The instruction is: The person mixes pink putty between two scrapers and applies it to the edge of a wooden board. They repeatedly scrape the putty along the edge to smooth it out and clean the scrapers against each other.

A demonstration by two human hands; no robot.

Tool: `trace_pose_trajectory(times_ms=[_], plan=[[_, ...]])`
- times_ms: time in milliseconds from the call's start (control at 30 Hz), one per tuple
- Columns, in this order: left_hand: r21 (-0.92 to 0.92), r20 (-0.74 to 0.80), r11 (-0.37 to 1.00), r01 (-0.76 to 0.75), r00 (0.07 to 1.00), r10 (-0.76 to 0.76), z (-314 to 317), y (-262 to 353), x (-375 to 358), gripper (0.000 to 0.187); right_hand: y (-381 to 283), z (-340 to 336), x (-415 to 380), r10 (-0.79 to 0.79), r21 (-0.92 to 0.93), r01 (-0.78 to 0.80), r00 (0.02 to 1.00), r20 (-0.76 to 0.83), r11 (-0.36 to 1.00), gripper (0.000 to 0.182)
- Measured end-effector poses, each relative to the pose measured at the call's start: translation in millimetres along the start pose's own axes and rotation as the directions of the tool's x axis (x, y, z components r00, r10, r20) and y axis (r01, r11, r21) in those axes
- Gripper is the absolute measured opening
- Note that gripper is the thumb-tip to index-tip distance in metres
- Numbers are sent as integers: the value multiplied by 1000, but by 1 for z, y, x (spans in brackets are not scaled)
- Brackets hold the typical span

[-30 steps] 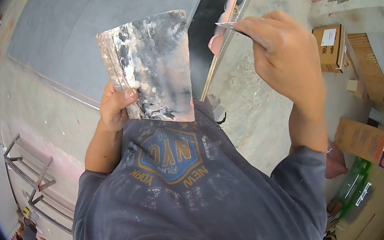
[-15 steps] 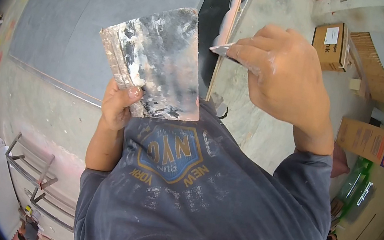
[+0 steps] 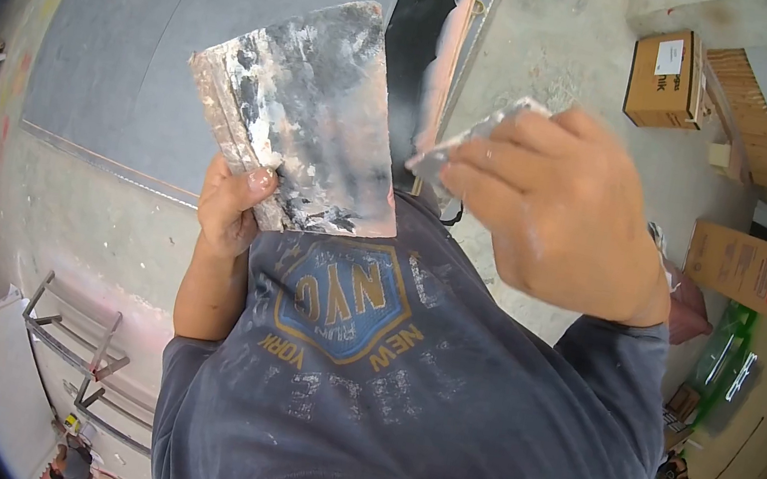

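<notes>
My left hand (image 3: 232, 206) grips the lower left edge of a flat rectangular plate (image 3: 323, 118), its thumb on top. Black, white and pinkish smears cover the plate, thickest along its left edge. To the right of the plate, my right hand (image 3: 561, 208) is closed around a thin flat scraper (image 3: 482, 134). The scraper's whitish edge shows beyond the fingers, and its near corner points at the plate without touching it. Whitish residue marks the fingers of both hands.
A large grey panel (image 3: 133, 35) lies beyond the plate, beside a black strip (image 3: 422, 33). Cardboard boxes (image 3: 665, 89) stand at the right. Metal frames (image 3: 67, 344) are at the lower left, near another person (image 3: 74, 464) in the distance.
My right hand has moved slightly down and turned, showing more of the scraper's edge. The plate in my left hand has shifted slightly left and up.
</notes>
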State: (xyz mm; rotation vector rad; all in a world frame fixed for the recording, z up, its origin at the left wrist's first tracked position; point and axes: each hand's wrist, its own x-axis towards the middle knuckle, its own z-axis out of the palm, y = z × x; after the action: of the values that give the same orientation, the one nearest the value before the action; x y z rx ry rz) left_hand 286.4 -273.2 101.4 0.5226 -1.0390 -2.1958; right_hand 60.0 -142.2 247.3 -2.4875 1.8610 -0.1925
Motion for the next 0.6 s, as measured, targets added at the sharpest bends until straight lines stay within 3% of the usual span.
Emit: trace_pose_trajectory(times_ms=[133, 267, 433, 533, 600], plan=[[4, 41, 1000, -21, 999, 20, -3, -1, 2, 60, 1, -4, -11, -26, 104, 29, 999, -25, 994, 27], [27, 51, 999, -21, 999, 19, -5, -1, 2, 59, 19, 16, -19, -82, 103, 119, 948, -306, 988, 24], [60, 17, 998, -29, 999, 28, -12, -5, -1, 57, 26, 55, -23, -102, 49, 141, 877, -469, 989, 26], [3, 36, 998, -58, 998, 58, -16, -7, 0, 56, 23, 68, -32, -124, -40, 119, 867, -483, 992, 29], [19, 33, 996, -84, 996, 84, -18, -8, -1, 55, 25, 60, -39, -134, 1, 150, 885, -447, 989, 29]])
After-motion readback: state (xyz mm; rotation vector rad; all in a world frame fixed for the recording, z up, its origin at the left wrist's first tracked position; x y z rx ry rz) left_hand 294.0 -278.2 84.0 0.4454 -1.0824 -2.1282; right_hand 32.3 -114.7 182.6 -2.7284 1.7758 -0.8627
